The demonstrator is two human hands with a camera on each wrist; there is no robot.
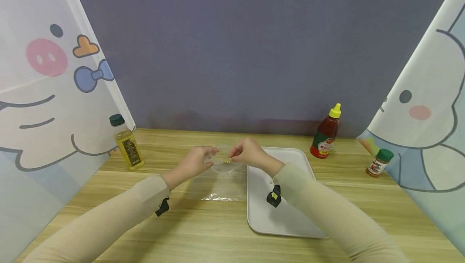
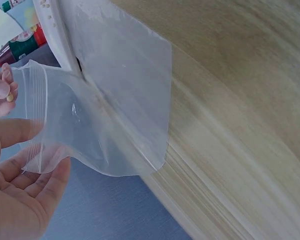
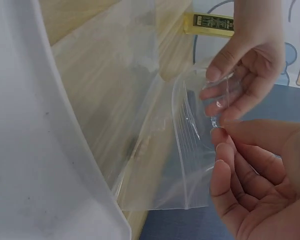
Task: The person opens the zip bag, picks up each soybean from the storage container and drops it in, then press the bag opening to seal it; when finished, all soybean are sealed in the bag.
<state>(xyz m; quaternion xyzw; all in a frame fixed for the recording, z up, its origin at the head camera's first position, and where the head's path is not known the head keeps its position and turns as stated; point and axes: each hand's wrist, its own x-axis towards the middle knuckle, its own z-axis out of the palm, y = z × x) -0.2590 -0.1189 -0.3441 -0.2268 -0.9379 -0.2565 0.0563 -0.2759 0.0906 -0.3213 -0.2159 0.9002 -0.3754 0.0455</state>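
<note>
Low over the table, my left hand (image 1: 196, 162) holds a clear zip bag (image 2: 105, 100) by its mouth, thumb on one side and fingers on the other. The mouth gapes towards my right hand (image 1: 250, 154), and the bag's lower part trails over the table. At the mouth, my right hand's thumb and fingertips come together. In the left wrist view they pinch a small round yellow bean (image 2: 10, 98). Several small yellow beans (image 1: 227, 161) show beside those fingertips in the head view. My right palm is turned up in the right wrist view.
A white tray (image 1: 261, 218) lies under my right forearm, with several small beans (image 2: 47, 15) in it. An oil bottle (image 1: 129, 148) stands at the left. A red sauce bottle (image 1: 324, 136) and a green-capped spice jar (image 1: 378, 163) stand at the right, near the walls.
</note>
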